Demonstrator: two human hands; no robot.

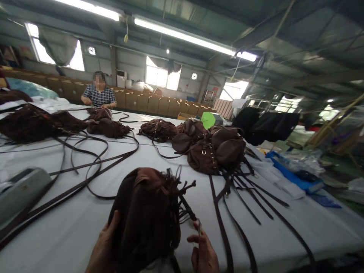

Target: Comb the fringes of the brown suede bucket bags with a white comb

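I hold a dark brown fringed suede bag upright at the near edge of the white table. My left hand wraps around its left side, fingers closed on the fabric. My right hand sits just right of the bag, pinching a small thin tool at the end of a brown fringe strand that runs from the bag's top. What the tool is I cannot make out.
A heap of brown bags with long dark straps lies mid-table to the right. More bags and looping straps lie left. A grey device sits at the near left. A seated person works at the far end.
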